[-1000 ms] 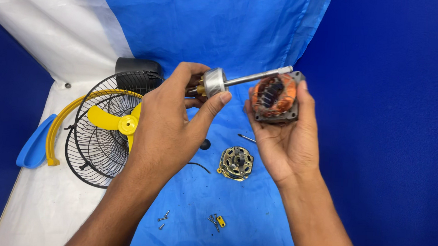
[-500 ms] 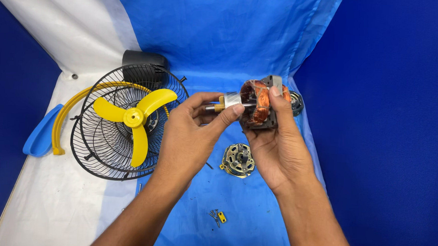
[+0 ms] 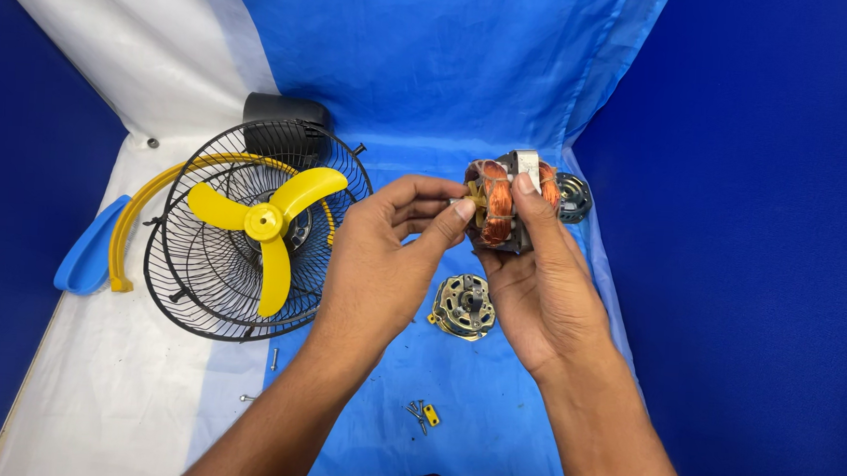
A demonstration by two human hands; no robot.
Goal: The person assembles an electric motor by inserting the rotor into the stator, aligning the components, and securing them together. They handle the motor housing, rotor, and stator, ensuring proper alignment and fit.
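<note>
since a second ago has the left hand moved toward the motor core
Yes. The left hand closed in rightward on the motor core, pushing the shaft inside.

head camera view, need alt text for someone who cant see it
Two bare hands hold a copper-wound fan motor over a blue cloth: right hand grips it, left hand pinches its shaft end. A black wire fan guard with yellow blade lies left.

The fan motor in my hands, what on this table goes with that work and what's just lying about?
In hand:
- motor stator with copper windings, gripped by the right hand
- shaft end, pinched by the left hand

Lying about:
- metal end cover
- second end cover
- loose screws and yellow clip
- wire guard with yellow blade
- yellow ring
- blue part
- black housing
</note>
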